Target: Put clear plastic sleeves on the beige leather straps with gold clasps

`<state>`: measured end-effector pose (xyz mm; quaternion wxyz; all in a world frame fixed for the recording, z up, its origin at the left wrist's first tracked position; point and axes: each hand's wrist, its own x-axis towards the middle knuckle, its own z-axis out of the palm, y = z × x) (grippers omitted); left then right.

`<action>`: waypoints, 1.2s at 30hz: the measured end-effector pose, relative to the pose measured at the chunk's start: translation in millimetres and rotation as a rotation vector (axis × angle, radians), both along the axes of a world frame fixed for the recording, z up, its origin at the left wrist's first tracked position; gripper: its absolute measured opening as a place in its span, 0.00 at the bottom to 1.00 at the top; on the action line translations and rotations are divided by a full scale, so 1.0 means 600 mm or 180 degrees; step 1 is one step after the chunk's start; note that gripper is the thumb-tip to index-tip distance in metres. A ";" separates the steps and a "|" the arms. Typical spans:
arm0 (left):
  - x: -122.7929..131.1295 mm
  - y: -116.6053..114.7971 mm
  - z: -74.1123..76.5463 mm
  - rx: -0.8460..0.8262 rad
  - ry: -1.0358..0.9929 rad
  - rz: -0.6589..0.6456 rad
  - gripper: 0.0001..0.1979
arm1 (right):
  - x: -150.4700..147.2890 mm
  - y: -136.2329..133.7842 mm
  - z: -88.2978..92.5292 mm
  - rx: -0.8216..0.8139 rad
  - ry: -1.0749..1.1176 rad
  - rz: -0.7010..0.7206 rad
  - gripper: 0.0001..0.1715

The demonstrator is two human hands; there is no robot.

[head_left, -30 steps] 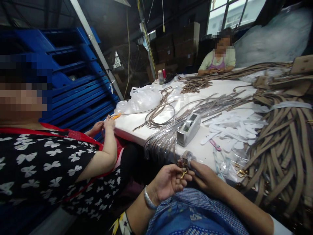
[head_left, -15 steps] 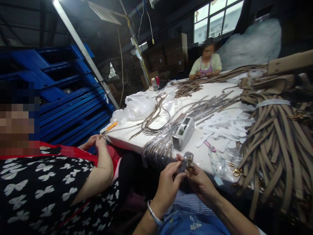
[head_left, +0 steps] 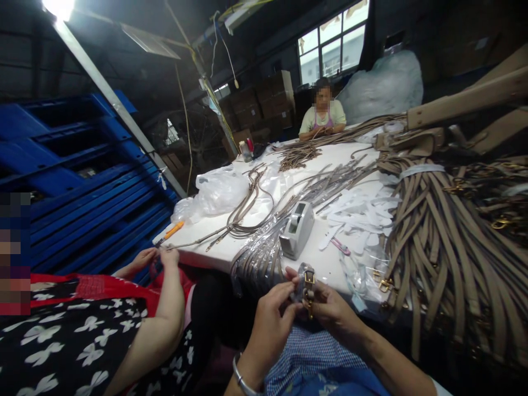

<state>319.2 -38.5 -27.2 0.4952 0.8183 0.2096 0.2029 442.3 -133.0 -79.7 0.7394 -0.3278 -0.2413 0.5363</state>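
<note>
Between my two hands, just off the table's front edge, is a rolled-up strap (head_left: 308, 279) with a gold buckle facing up and a gold clasp hanging below it. My left hand (head_left: 273, 309), with a silver bangle on the wrist, pinches its left side. My right hand (head_left: 333, 312) grips the right side near the clasp. Part of the roll is hidden by the fingers. Closest on the table are plastic-wrapped straps (head_left: 258, 261), a grey tape dispenser (head_left: 297, 230) and pink-handled scissors (head_left: 340, 246).
A big bundle of tan straps (head_left: 441, 236) hangs over the table's right edge. White paper pieces (head_left: 361, 208) lie beside it. A co-worker's arm (head_left: 167, 308) is at my left, near an orange cutter (head_left: 173, 230). Another person (head_left: 323, 116) sits across the white table (head_left: 198, 236).
My view has swung to the right, so the scene sits further left. The strap has turned in my hands, and its buckle now faces me more squarely.
</note>
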 end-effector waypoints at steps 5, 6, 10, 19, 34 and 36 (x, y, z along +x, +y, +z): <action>-0.004 -0.004 0.010 -0.0367 0.0161 -0.0255 0.17 | -0.006 -0.003 0.012 0.0284 0.0124 0.0105 0.28; -0.004 -0.006 0.010 -0.0455 0.0136 -0.0304 0.17 | -0.008 -0.004 0.011 0.0331 0.0132 0.0099 0.27; -0.004 -0.013 0.014 -0.0580 0.0103 -0.0337 0.15 | -0.008 -0.006 0.003 0.0353 -0.0006 0.0062 0.27; -0.013 -0.012 0.044 -0.0590 0.0437 -0.0504 0.17 | -0.006 -0.018 0.006 0.0508 -0.0162 0.0234 0.30; 0.027 -0.029 -0.016 -0.1225 0.0132 -0.0137 0.17 | -0.004 -0.018 -0.019 0.0153 0.0522 -0.0427 0.19; 0.033 -0.031 -0.024 -0.1109 0.0061 -0.0062 0.16 | -0.003 -0.017 -0.029 0.0078 0.0605 -0.0500 0.20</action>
